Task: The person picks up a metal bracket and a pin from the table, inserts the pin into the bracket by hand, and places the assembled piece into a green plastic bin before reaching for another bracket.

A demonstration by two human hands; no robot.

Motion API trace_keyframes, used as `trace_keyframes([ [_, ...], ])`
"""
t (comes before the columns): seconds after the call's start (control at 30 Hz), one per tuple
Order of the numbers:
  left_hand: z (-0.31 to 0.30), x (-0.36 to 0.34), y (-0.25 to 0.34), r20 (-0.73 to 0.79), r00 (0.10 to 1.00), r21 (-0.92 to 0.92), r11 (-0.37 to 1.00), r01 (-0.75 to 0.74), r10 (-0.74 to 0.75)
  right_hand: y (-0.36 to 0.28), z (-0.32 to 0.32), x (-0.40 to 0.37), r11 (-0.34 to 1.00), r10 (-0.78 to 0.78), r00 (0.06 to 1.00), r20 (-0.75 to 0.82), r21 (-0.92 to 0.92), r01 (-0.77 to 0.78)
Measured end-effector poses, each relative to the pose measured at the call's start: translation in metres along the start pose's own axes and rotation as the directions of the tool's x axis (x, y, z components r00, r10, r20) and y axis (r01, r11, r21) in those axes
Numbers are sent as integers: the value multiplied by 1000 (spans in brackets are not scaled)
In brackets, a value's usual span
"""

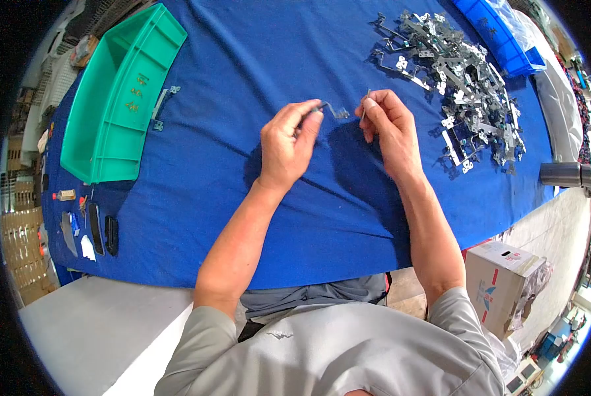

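Over the middle of the blue cloth, my left hand is closed on a small bent metal bracket, whose free end points toward the other hand. My right hand is beside it, a short gap away, with thumb and fingers pinched on a thin grey piece too small to name. A large heap of similar metal brackets lies to the right. Close to the green bin at the left, one more metal bracket rests on the cloth.
The green plastic bin stands at the left; a blue tray is at the back right. A metal cylinder sits on the right edge. Dark handled tools and a small bottle lie front left. A carton stands below the table.
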State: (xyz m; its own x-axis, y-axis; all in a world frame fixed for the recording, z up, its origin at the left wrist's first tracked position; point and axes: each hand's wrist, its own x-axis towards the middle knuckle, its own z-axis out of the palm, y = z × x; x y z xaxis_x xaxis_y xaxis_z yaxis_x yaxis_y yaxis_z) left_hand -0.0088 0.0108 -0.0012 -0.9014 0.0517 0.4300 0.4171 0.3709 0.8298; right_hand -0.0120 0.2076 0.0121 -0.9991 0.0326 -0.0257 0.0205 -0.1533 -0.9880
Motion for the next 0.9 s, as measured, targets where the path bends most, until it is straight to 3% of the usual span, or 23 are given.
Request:
trace_keyframes([
  [0.07,1,-2,-7,-30,961,-113,956,271,-276,-1,-3,-1,992,44,995,86,-124,-33],
  [0.17,3,-1,-11,-46,952,-168,942,292,-303,-2,2,-8,971,39,981,189,-239,7],
  [0.37,3,-1,-6,-38,965,-96,962,255,-259,-1,3,-8,942,21,984,177,-334,40],
  [0.53,3,-1,-14,-53,992,-56,992,110,-113,3,1,-6,915,-1,987,160,-397,66],
  [0.63,0,0,-10,-26,994,-50,993,103,-104,-1,0,-7,839,-100,984,151,-518,165],
  [0.77,3,-2,-6,1,985,-218,961,170,-174,8,-1,-6,885,-102,983,154,-437,160],
  [0.87,-1,-1,-3,18,992,-118,985,127,-126,1,3,-7,931,-56,990,128,-351,98],
  [0.9,-1,-1,-4,4,985,-142,975,171,-172,0,2,-7,934,-34,991,132,-349,79],
])
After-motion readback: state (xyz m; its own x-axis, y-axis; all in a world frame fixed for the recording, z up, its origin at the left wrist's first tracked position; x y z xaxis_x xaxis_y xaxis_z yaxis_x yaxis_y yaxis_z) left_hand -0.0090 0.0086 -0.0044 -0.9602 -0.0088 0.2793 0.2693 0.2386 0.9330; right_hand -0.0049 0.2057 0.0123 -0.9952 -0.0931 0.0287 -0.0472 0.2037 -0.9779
